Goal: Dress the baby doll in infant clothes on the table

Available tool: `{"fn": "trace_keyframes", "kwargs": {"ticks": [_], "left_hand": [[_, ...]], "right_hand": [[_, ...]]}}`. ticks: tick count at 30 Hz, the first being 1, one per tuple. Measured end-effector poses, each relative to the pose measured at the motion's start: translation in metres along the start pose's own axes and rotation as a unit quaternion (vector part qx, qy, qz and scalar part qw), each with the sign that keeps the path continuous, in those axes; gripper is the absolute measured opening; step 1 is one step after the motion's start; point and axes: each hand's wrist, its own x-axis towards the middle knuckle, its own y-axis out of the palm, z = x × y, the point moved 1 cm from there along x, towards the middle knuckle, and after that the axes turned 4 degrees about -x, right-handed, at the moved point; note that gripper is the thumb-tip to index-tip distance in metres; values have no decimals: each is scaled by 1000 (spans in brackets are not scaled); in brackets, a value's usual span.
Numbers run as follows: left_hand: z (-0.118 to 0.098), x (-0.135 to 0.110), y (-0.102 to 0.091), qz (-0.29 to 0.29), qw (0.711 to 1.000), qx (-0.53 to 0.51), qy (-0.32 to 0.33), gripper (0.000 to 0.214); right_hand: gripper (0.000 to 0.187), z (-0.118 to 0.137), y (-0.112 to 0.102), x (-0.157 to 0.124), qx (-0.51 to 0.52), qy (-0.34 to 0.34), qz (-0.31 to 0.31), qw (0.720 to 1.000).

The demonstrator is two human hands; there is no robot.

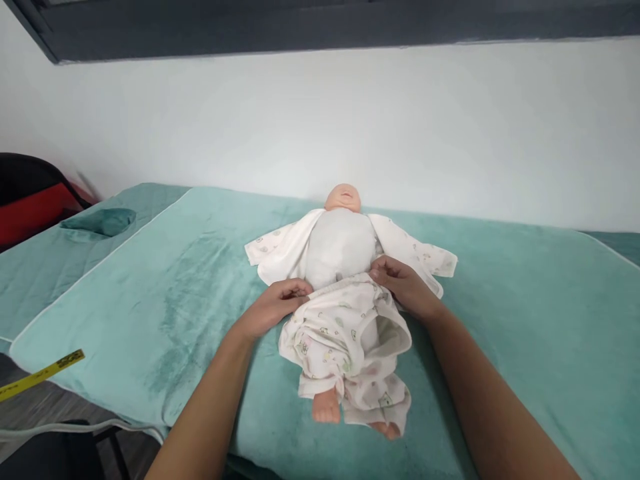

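Observation:
A baby doll (342,243) lies on its back with its head toward the wall. Its patterned white jacket (417,248) is spread apart at the front, baring the pale torso. Patterned white baby pants (330,333) cover its hips and legs, and the feet show at the cuffs. My left hand (283,303) pinches the waistband at the doll's hip on the left. On the opposite hip, my right hand (400,280) has its fingers closed on the waistband's other end. A loose fold of cloth gapes open below my right hand.
Under the doll is a green plush cover (525,320) on a bed against a white wall (350,120). A red and black bag (37,200) stands at the far left. Yellow tape (43,375) and a pale cable (75,428) are at the lower left.

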Motion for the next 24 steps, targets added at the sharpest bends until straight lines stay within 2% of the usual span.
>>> {"fn": "trace_keyframes", "kwargs": {"ticks": [4,8,11,14,17,21,24], "left_hand": [[4,-7,-3,30,1000,5,0,16],[11,-9,-3,-3,999,1,55,20],[16,-8,0,-43,997,-26,55,26],[19,-6,5,-91,989,-98,66,31],[20,1,11,-121,973,-183,76,34],[17,13,22,-191,941,-270,77,40],[14,19,28,-221,931,-282,72,36]], "right_hand": [[32,2,-8,-9,12,24,76,997],[37,7,-13,-17,38,24,155,987],[36,8,-12,-17,-6,42,160,986],[30,7,-8,-14,-78,45,108,990],[26,8,0,-11,-99,-4,25,995],[27,14,10,-9,4,-65,-93,994],[27,16,16,-9,76,-48,-134,987]]}}
